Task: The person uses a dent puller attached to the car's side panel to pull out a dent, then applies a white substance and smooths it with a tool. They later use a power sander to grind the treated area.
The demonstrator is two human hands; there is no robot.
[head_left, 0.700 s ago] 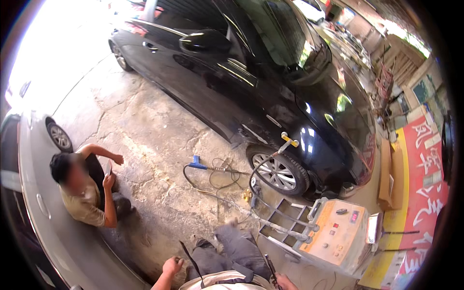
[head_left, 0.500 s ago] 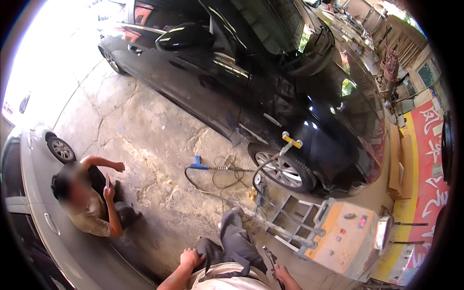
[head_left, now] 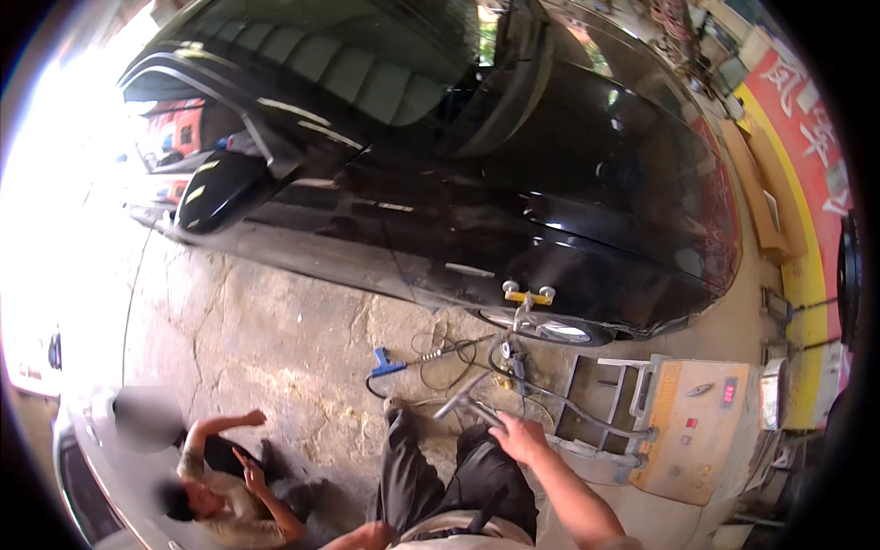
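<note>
Two grips are yours. Your right grip (head_left: pixel 521 441) is wrapped around the handle of one hammer (head_left: pixel 462 395). The hammer is in the air in front of your two legs (head_left: pixel 449 472), with its head pointing up and left. Your left grip (head_left: pixel 367 535) is low down, at the bottom edge, next to your left leg. You can't see its fingers well, so I cannot tell if it is wide or narrow.

There is one big black car (head_left: pixel 394 238) across from you, and one of its side mirrors (head_left: pixel 225 191) shows. One yellow tool (head_left: pixel 529 298) with two round ends is up against the car's side, just above one wheel (head_left: pixel 550 329). One blue tool (head_left: pixel 388 363) shaped like a gun lies on the floor (head_left: pixel 275 344), well apart from the wheel.

One orange and tan machine (head_left: pixel 692 431) is on your right, with one black hose (head_left: pixel 568 403) going into it. One long cardboard box (head_left: pixel 756 192) is past it, by one red and yellow banner (head_left: pixel 796 119). One other person (head_left: pixel 240 500) is down on your left, beside one gray car (head_left: pixel 96 458).
</note>
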